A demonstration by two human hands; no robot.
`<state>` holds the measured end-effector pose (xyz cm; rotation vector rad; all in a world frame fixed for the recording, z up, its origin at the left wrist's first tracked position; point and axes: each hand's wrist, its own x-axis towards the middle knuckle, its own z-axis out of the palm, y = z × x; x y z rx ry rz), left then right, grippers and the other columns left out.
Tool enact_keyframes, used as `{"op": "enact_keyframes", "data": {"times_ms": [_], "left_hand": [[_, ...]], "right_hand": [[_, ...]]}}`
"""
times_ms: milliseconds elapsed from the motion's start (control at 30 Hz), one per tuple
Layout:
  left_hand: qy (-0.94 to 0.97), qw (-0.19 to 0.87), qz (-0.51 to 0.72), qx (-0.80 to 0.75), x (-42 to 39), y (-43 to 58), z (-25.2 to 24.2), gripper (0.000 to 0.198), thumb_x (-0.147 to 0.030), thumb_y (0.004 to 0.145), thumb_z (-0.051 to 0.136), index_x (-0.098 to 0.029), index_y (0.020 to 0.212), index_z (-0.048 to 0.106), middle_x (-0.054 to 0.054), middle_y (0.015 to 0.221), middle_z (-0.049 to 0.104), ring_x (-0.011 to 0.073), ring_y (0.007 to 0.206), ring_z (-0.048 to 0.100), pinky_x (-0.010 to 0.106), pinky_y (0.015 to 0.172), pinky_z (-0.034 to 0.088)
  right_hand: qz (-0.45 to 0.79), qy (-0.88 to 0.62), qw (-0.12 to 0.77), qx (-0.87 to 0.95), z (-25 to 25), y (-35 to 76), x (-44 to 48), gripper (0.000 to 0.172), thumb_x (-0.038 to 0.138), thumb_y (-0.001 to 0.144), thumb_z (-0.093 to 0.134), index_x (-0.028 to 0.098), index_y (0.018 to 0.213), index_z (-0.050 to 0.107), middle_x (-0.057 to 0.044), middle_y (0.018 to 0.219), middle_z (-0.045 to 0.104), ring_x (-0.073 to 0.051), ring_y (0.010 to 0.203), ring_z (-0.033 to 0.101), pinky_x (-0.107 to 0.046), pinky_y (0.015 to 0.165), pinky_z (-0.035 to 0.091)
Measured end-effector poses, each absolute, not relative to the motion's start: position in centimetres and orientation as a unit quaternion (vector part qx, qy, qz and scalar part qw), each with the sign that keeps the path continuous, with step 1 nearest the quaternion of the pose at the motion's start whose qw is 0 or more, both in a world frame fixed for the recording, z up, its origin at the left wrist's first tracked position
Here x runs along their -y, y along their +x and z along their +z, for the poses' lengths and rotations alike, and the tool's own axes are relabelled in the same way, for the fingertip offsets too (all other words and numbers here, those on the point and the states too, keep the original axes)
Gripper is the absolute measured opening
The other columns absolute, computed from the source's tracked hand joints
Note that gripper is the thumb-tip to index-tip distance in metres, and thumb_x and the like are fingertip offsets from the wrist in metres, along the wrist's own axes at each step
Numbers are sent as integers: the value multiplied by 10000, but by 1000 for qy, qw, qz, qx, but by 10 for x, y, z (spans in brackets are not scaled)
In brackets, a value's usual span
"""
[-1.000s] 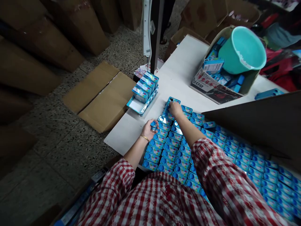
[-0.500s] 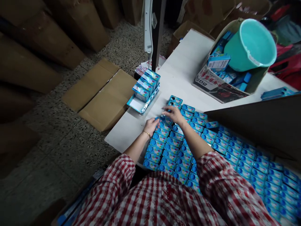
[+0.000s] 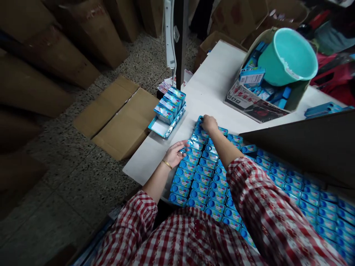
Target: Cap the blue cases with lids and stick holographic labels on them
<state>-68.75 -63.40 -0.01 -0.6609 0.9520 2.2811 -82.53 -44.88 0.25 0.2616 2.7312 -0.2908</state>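
Rows of small blue boxes (image 3: 205, 170), each with a round blue spot on top, stand packed together on the white table. My left hand (image 3: 175, 153) is at the left edge of the rows, palm turned up and fingers curled round small shiny round pieces (image 3: 181, 150). At the far end of the left rows, my right hand (image 3: 209, 123) reaches down with its fingers bent together on a blue box (image 3: 200, 119) there. Its fingertips are partly hidden, so whatever they pinch cannot be made out.
Several larger blue packs stand on a blue tray (image 3: 159, 127) at the table's left edge. A carton (image 3: 249, 109) holding blue packs and a turquoise bucket (image 3: 294, 55) stands far right. A dark panel (image 3: 299, 144) borders the rows. Flat cardboard (image 3: 124, 122) lies on the floor.
My right hand has moved away from me to the far end of the rows. My left hand has turned palm up, showing the small round pieces. The view has shifted slightly.
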Motion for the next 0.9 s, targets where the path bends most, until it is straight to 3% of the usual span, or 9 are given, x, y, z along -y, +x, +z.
{"op": "enact_keyframes", "data": {"times_ms": [200, 367, 467, 567, 633, 800, 900], "left_hand": [[-214, 264, 858, -384, 632, -692, 4, 341, -214, 649, 733, -156, 947, 578, 41, 857, 639, 91, 666, 575, 164, 470, 362], [-218, 264, 848, -405, 627, -695, -1, 354, -323, 599, 779, -147, 801, 548, 30, 770, 634, 76, 622, 559, 152, 460, 343], [-251, 255, 824, -440, 620, -694, -9, 408, -413, 572, 782, -136, 765, 553, 9, 663, 600, 61, 527, 511, 156, 411, 295], [-276, 251, 800, -469, 607, -691, -13, 448, -472, 556, 775, -131, 757, 566, -19, 567, 546, 68, 483, 495, 167, 384, 263], [-278, 257, 800, -466, 599, -689, -11, 455, -494, 561, 764, -128, 752, 574, -26, 547, 528, 72, 481, 501, 170, 381, 263], [-275, 278, 812, -434, 600, -686, -3, 414, -420, 607, 760, -115, 841, 606, 40, 705, 631, 61, 533, 520, 153, 410, 305], [-294, 262, 812, -430, 613, -684, 0, 368, -324, 633, 755, -122, 900, 601, 61, 782, 657, 53, 534, 513, 144, 407, 297]], "right_hand": [[-48, 108, 282, -952, 0, -851, 460, 481, 201, 671, 687, 116, 1136, 598, -199, 1111, 617, -304, 1056, 583, -368, 822, 481], [-63, 98, 223, -968, 7, -828, 458, 421, 211, 750, 635, 123, 1158, 573, -185, 1103, 617, -295, 1038, 585, -386, 827, 474], [-181, 7, 145, -973, 12, -779, 462, 303, 280, 843, 544, 171, 1120, 597, -122, 1074, 629, -234, 1000, 589, -355, 845, 464], [-322, -141, 164, -922, 11, -731, 469, 187, 309, 828, 576, 198, 941, 674, -56, 959, 646, -175, 910, 589, -278, 814, 463], [-379, -156, 176, -895, 8, -714, 468, 140, 281, 820, 582, 205, 850, 696, -42, 889, 648, -163, 864, 588, -260, 787, 460], [-426, -81, 206, -877, 5, -737, 445, 114, 179, 764, 598, 194, 780, 710, -24, 752, 659, -135, 680, 599, -244, 686, 463], [-339, 0, 133, -931, 10, -780, 432, 159, 158, 752, 588, 164, 864, 701, -36, 793, 681, -156, 756, 619, -248, 740, 450]]}}
